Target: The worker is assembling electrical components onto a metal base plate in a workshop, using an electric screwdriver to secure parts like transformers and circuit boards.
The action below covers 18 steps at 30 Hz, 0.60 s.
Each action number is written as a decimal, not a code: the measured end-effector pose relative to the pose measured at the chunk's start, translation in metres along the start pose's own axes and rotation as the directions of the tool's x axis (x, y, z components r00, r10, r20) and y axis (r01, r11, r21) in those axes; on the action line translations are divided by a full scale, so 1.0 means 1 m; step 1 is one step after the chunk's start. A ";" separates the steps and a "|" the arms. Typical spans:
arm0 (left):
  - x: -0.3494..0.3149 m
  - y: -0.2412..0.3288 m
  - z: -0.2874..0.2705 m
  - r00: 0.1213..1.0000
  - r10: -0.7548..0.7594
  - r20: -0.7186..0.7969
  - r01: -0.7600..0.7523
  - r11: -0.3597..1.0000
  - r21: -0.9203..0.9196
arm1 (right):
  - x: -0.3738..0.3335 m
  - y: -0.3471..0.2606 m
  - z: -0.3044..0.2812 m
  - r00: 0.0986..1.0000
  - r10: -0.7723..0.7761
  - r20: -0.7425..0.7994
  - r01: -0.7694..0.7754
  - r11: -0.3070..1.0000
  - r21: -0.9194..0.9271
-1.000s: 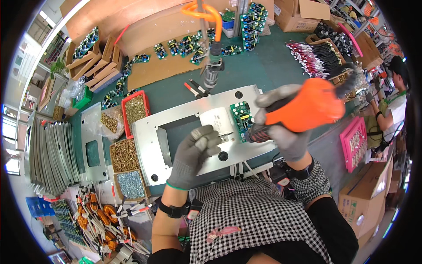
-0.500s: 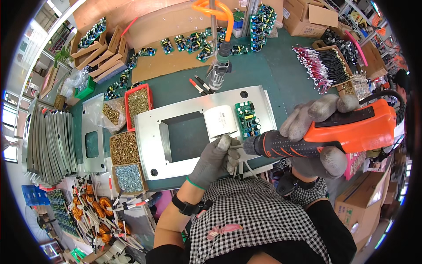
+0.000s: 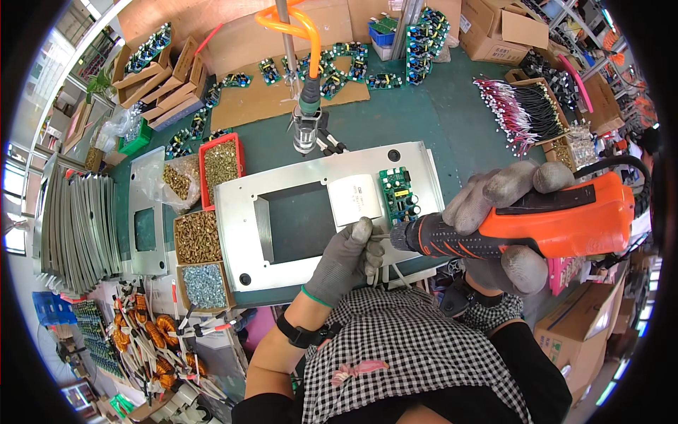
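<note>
two gray-gloved hands come together at the nose of one tool. the right hand (image 3: 494,198) has its fingers wrapped around an orange and black power driver (image 3: 526,230), most of them over its upper side and one digit showing along its lower side; the driver lies roughly level, its nose pointing at the left fingers. the left hand (image 3: 344,256) has its thumb and fingers pinched together on a thin metal shaft (image 3: 382,236) at the driver's nose; whether a screw is held along with it, i cannot tell.

just beyond the left fingertips lies a silver metal panel (image 3: 236,233), flat on the green table (image 3: 459,141), with a rectangular opening to the left of those fingers. on the panel, right past the left fingertips, sits a white block (image 3: 354,200), and beside it, toward the right fingers, a green circuit board (image 3: 400,194).

farther left of the left fingers stand a red tray (image 3: 241,159) of small metal parts, a box of brass-coloured fasteners (image 3: 198,237) and a box of silvery fasteners (image 3: 205,286). beyond the left fingers hangs a second tool (image 3: 306,131) on an orange hose (image 3: 315,53). well beyond the right fingers lie bundled cables (image 3: 519,109).
</note>
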<state>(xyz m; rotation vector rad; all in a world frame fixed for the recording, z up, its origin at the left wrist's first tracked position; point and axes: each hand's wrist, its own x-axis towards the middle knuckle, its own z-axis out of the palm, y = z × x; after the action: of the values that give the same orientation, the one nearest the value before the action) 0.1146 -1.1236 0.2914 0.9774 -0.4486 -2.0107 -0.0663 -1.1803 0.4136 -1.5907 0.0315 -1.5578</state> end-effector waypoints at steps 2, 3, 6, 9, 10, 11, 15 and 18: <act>0.001 -0.001 0.000 1.000 -0.010 -0.015 0.010 1.000 0.005 | -0.004 0.000 0.006 1.000 0.012 -0.024 -0.012 1.000 -0.009; 0.001 -0.001 0.000 0.999 -0.021 -0.031 0.021 1.000 0.011 | -0.005 -0.001 0.008 1.000 0.012 -0.022 -0.012 1.000 -0.012; 0.010 -0.007 -0.009 0.998 -0.059 0.031 0.059 0.998 0.001 | -0.004 -0.006 0.007 0.998 0.066 0.016 -0.066 0.998 -0.001; 0.011 -0.010 -0.011 0.990 -0.138 -0.028 0.136 0.989 -0.051 | -0.006 -0.002 0.008 0.995 0.095 -0.005 -0.096 0.995 -0.032; 0.010 -0.007 -0.007 0.990 -0.141 -0.017 0.140 0.989 -0.048 | -0.005 -0.001 0.004 0.992 0.108 -0.059 -0.112 0.992 -0.064; 0.006 -0.001 -0.002 0.977 -0.195 0.088 0.193 0.981 0.033 | -0.004 0.001 -0.001 0.987 0.119 -0.112 -0.129 0.987 -0.093; -0.005 -0.006 -0.009 0.928 -0.302 0.220 0.256 0.943 0.213 | 0.015 0.036 -0.012 0.925 0.117 -0.363 -0.198 0.961 -0.193; -0.014 -0.001 -0.013 0.935 -0.292 0.200 0.242 0.940 0.242 | 0.018 0.063 -0.027 0.928 0.135 -0.348 -0.191 0.973 -0.131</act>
<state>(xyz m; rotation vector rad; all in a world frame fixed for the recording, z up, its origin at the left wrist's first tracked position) 0.1290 -1.1115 0.2892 0.9771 -0.7038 -2.3771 -0.0505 -1.2442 0.3865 -1.3840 0.4807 -1.7113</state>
